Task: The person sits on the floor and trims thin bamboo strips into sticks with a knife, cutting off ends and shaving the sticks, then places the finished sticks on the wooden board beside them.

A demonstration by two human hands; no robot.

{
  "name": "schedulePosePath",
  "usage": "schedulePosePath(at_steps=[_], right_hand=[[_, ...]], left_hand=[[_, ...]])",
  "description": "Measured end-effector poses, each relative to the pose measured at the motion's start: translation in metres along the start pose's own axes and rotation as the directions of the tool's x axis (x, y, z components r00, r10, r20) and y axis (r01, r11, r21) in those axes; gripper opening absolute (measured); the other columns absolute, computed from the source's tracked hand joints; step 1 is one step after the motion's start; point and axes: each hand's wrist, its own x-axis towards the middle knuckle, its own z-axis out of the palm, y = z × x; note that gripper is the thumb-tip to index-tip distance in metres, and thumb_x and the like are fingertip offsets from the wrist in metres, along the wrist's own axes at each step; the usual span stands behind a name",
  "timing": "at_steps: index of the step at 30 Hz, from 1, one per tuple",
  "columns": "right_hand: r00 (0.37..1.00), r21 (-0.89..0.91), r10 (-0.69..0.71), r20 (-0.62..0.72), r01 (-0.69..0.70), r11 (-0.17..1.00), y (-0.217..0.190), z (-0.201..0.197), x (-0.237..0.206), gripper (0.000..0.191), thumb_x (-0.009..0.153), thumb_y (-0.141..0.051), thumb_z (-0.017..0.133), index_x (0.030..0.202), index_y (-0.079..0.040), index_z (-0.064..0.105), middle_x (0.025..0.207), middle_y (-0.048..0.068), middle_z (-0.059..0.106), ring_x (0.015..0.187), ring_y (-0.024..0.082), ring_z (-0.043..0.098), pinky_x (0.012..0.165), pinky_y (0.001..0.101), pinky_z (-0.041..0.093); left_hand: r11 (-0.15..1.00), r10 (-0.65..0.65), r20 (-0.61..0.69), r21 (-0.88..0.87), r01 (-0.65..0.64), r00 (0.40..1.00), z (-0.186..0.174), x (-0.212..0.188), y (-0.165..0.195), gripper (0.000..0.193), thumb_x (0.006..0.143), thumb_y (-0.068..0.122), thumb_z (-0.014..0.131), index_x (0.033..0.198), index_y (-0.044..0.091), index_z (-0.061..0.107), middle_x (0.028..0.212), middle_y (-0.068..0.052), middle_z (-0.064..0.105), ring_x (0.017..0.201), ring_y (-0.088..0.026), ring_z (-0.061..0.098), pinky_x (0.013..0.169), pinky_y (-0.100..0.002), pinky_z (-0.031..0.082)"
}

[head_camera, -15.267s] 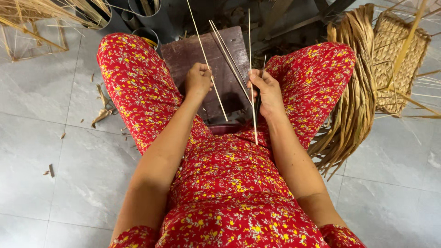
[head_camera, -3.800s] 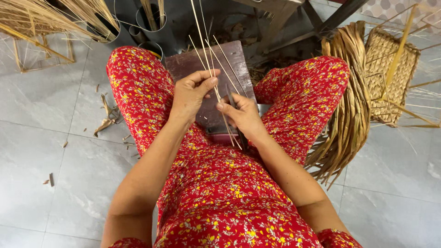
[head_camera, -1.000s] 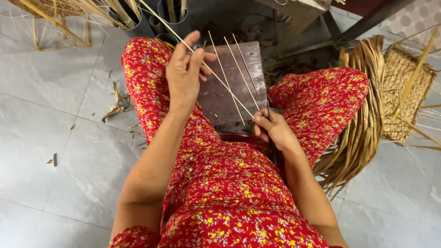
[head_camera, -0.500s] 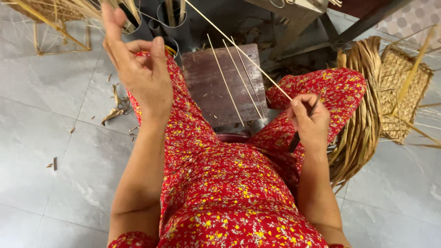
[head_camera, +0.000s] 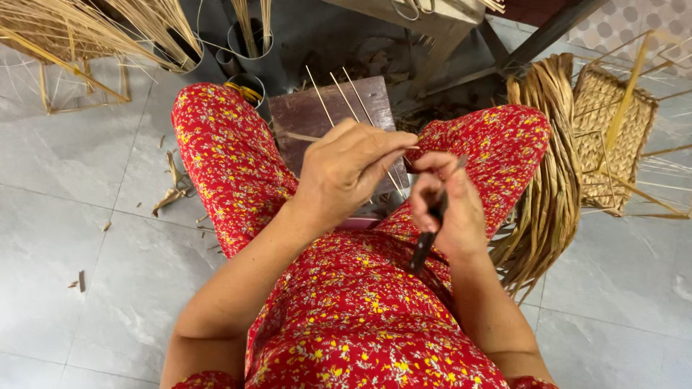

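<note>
Thin bamboo sticks (head_camera: 351, 101): several, lying across a dark wooden board (head_camera: 339, 130) on the lap, just beyond both hands. Bundle of flat dried strips (head_camera: 544, 158): well to the right of the right hand, beside a woven mat (head_camera: 609, 122). Left hand (head_camera: 346, 169): fingers pressed together, pinching one stick's near end. Right hand (head_camera: 447, 209): closed around a dark-handled knife (head_camera: 425, 241), touching the left fingertips. Step, as judged: trimming the stick end; next calls for a steady, shallow stroke.

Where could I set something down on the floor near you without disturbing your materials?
The grey tiles left of the red-clad leg, bar a few scraps, and those below the woven panel. Crowded: the straw bundle, the board.
</note>
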Motion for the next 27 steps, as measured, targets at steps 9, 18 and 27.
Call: schedulePosePath(at_steps=[9, 18, 27], right_hand=[[0.995, -0.117, 0.067, -0.080, -0.076, 0.990, 0.031, 0.018, -0.014, 0.050, 0.110, -0.023, 0.052, 0.155, -0.003, 0.042, 0.087, 0.005, 0.054, 0.070, 0.012, 0.051, 0.062, 0.0264, 0.045], [0.980, -0.094, -0.106, 0.166, 0.123, 0.988, -0.028, 0.065, -0.033, 0.052, 0.114, -0.026, 0.049, 0.158, -0.007, 0.028, 0.084, 0.013, 0.060, 0.068, 0.013, 0.053, 0.062, 0.0265, 0.047], [0.978, -0.108, -0.087, 0.191, 0.109, 0.988, -0.026, 0.069, -0.033, 0.043, 0.115, -0.025, 0.048, 0.152, -0.008, 0.032, 0.085, 0.014, 0.061, 0.066, 0.013, 0.052, 0.061, 0.0242, 0.046]], left_hand=[[0.996, -0.048, -0.052, -0.073, 0.044, 0.997, -0.023, 0.000, 0.029, 0.025, 0.095, 0.001, 0.080, 0.117, 0.011, 0.073, 0.106, -0.003, 0.072, 0.092, -0.018, 0.069, 0.079, -0.028, 0.055], [0.982, -0.142, -0.084, -0.138, 0.130, 0.986, -0.021, -0.013, 0.039, 0.024, 0.093, 0.000, 0.081, 0.114, 0.008, 0.073, 0.101, -0.006, 0.072, 0.086, -0.015, 0.070, 0.074, -0.027, 0.058], [0.982, -0.139, -0.083, -0.144, 0.126, 0.987, -0.019, -0.017, 0.038, 0.024, 0.092, -0.004, 0.078, 0.113, 0.007, 0.073, 0.102, -0.006, 0.073, 0.088, -0.017, 0.072, 0.076, -0.028, 0.059]])
